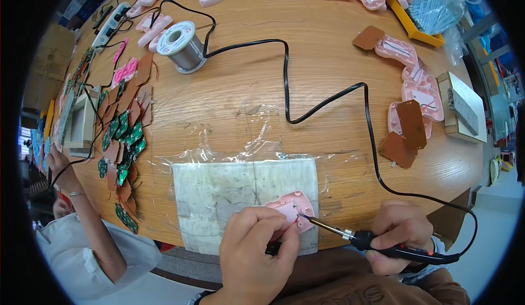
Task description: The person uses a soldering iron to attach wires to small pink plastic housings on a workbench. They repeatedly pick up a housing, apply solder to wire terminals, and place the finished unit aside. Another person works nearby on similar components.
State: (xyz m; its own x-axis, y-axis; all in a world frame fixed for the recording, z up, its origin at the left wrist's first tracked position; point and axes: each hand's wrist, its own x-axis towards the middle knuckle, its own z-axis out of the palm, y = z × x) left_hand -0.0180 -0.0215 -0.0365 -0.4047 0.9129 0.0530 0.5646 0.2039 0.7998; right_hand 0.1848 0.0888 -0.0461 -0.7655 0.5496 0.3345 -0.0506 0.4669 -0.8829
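Note:
My right hand (402, 234) grips a black-handled soldering iron (421, 254). Its metal tip reaches left and meets the inside of a pink plastic shell half (302, 201), which lies on a worn white pad (208, 195). My left hand (254, 250) is closed at the shell's near left side, thumb and forefinger pinching a thin red wire (297, 220) close to the iron's tip. The hand covers part of the shell. Something black (273, 247) shows between the left fingers; its kind is hidden.
A solder wire spool (188, 53) stands at the back left. The iron's black cord (328, 105) winds across the table. Brown and green circuit boards (123, 135) pile up at left, beside a co-worker's arm (93, 223). Pink shells (421, 94) line the right; a box (465, 108) sits beyond.

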